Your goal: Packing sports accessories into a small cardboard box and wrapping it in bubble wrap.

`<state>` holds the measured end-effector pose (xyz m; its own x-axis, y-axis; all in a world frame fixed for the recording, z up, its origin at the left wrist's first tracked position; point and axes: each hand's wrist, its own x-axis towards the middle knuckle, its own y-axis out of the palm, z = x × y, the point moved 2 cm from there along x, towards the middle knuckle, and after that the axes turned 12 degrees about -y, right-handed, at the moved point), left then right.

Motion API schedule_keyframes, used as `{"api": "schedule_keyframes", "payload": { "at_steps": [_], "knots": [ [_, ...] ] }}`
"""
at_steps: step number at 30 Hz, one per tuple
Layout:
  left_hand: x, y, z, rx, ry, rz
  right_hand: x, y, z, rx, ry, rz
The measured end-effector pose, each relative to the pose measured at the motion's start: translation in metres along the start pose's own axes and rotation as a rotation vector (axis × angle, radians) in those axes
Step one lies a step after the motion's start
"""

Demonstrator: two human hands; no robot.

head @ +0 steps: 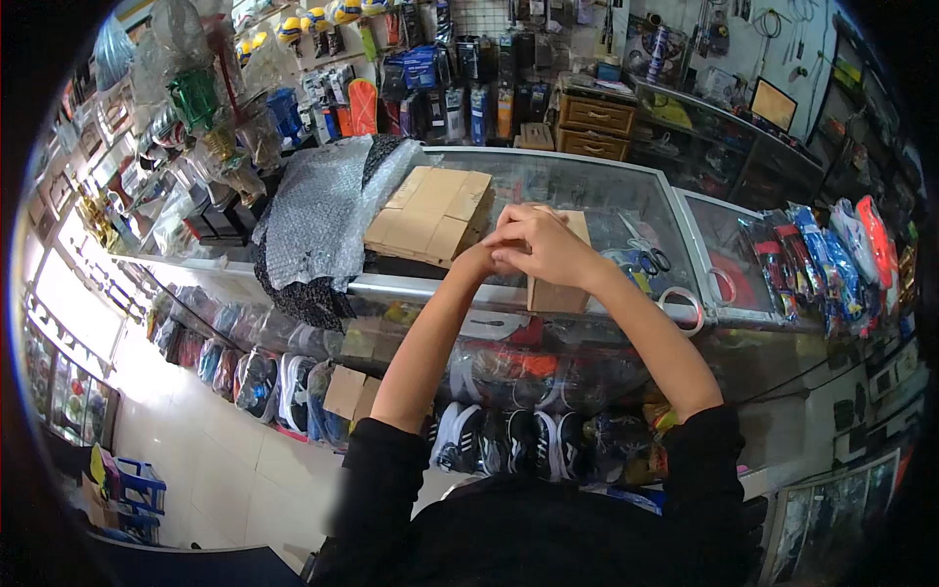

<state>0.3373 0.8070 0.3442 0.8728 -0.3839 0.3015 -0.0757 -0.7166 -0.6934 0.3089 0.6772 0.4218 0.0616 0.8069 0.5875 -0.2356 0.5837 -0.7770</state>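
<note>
On the glass display counter (623, 176), a narrow cardboard box (557, 293) lies with one end past the metal edge. Over it are my two hands, close together and overlapping. My left hand (480, 257) is lower and partly covered by my right hand (541, 238), whose fingers bend across it. Whether either touches the box or holds something small is hidden. Left of them rests a stack of flattened cardboard (429, 213), with bubble wrap (315, 213) beyond it. Scissors (649, 257) lie to the right of the box, and a roll of tape (682, 308) sits at the counter's edge.
A second tape roll (722, 286) and plastic-packed goods (821, 257) are on the right. Trophies in plastic (198, 103) stand at the left. Below the counter are several shoes (513, 440) and a small cardboard box (352, 392). A wooden drawer unit (596, 114) stands behind.
</note>
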Motion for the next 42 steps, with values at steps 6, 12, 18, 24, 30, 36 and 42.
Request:
{"api": "schedule_keyframes", "payload": {
  "at_steps": [6, 12, 18, 24, 30, 36, 42],
  "knots": [
    [0.005, 0.003, 0.008, -0.119, 0.259, -0.083, 0.0, 0.003, 0.007, -0.018, -0.035, 0.03],
    [0.006, 0.005, -0.01, -0.102, -0.13, -0.013, -0.009, -0.03, 0.01, 0.318, 0.179, -0.208],
    [-0.005, -0.002, -0.034, 0.064, -0.29, -0.006, -0.044, -0.05, -0.02, 0.435, 0.48, -0.396],
    [-0.007, -0.002, -0.027, 0.071, -0.292, -0.02, -0.07, -0.021, -0.042, 0.508, 0.785, -0.288],
    [-0.007, -0.001, -0.031, 0.061, -0.32, -0.022, -0.079, -0.02, -0.05, 0.261, 0.678, -0.328],
    [-0.007, 0.0, -0.027, 0.072, -0.304, -0.027, -0.081, -0.016, -0.052, 0.192, 0.668, -0.307],
    [-0.006, 0.0, -0.027, 0.06, -0.302, -0.045, -0.081, -0.016, -0.049, 0.123, 0.65, -0.329]
  ]
}}
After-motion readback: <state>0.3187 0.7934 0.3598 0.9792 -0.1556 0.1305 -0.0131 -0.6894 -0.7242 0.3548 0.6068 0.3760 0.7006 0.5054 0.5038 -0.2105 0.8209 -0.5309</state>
